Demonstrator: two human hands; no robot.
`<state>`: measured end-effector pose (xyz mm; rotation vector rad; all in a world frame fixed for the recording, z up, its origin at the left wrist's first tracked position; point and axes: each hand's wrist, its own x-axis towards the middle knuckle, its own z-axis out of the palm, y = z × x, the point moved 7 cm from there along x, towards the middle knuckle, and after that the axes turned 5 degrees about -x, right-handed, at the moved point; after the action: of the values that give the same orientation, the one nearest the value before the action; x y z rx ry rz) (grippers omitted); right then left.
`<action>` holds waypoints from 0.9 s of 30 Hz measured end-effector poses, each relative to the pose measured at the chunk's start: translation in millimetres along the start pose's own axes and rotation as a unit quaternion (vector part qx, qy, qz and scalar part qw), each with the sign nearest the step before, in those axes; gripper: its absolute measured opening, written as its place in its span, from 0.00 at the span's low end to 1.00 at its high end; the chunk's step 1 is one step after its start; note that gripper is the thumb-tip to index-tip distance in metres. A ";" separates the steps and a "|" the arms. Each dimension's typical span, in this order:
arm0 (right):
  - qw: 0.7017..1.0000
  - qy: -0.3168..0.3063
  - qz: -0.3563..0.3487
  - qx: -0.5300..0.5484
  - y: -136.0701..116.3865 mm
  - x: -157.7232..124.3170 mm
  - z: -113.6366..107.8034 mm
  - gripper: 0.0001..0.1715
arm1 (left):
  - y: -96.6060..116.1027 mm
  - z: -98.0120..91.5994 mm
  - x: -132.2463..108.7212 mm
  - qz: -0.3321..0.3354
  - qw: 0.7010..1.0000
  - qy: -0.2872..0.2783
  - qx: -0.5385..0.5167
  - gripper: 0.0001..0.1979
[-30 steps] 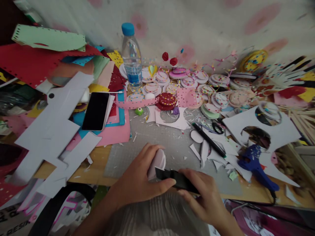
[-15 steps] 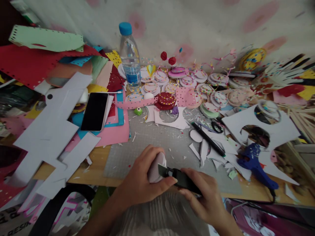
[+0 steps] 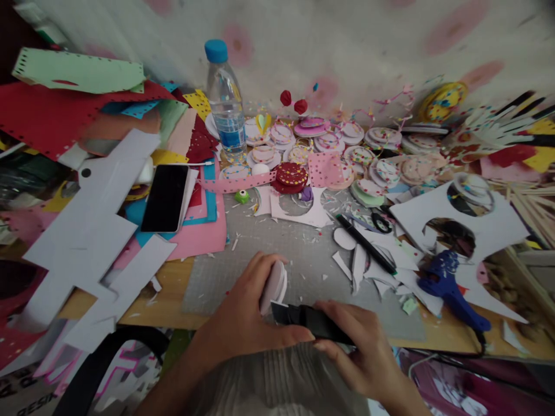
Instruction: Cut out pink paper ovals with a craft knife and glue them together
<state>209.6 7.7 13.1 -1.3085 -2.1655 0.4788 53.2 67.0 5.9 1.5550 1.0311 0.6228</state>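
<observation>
Near the front edge of the table, my left hand (image 3: 247, 309) is closed round a small white disc (image 3: 274, 287) that looks like layered foam board, held on edge. My right hand (image 3: 358, 341) grips a black utility knife (image 3: 318, 323), its short blade pointing left at the disc's lower edge. Whether the blade touches the disc I cannot tell. The left thumb stretches along below the knife. Beneath both hands lies a grey cutting mat (image 3: 260, 242) strewn with small white scraps.
A water bottle (image 3: 226, 104) stands behind several decorated discs (image 3: 299, 153). To the left are a phone (image 3: 165, 197), coloured sheets and white board offcuts (image 3: 87, 214). At right lie a black pen (image 3: 366, 244), scissors (image 3: 381, 222), cut white board and a blue glue gun (image 3: 453, 294).
The disc has turned so more of its layered rim shows. The knife blade has dropped a little and shifted left, towards the disc's lower edge.
</observation>
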 end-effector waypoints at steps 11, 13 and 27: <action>0.999 0.046 0.009 -0.023 0.7 -1.4 -3.5 0.18 | -1.1 2.2 0.4 0.057 0.997 0.042 -0.009 0.36; 0.998 0.052 0.007 -0.026 -0.1 0.0 -4.0 0.18 | -1.0 3.1 0.0 0.066 0.996 0.054 -0.024 0.36; 0.997 0.068 0.008 -0.033 -2.4 2.3 -1.9 0.19 | -12.1 6.0 -7.2 0.104 0.989 0.100 -0.039 0.33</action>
<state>208.2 8.7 16.6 -1.3544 -2.0761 0.3175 51.3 57.8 -6.2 1.5660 0.9846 0.9689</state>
